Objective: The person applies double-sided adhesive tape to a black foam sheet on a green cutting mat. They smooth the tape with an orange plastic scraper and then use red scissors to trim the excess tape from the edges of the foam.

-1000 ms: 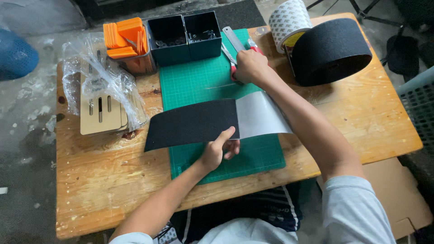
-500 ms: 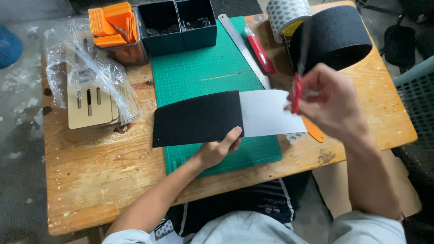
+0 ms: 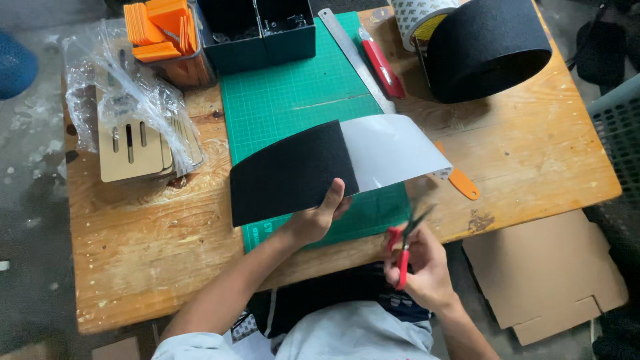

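Head view: right hand (image 3: 427, 270) with scissors (image 3: 403, 243) dropped below black sheet (image 3: 290, 173).

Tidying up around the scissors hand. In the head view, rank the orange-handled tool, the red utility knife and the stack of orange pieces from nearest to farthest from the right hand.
1. Orange-handled tool, just above the right hand.
2. Red utility knife, by the ruler at the mat's top edge.
3. Stack of orange pieces, far top-left corner.

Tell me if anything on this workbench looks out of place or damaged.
Mostly tidy. The wooden table is stained and worn, with a dark blotch near its front edge. An orange tool lies half hidden under the curled black sheet that the left hand holds. The right hand holds red scissors.
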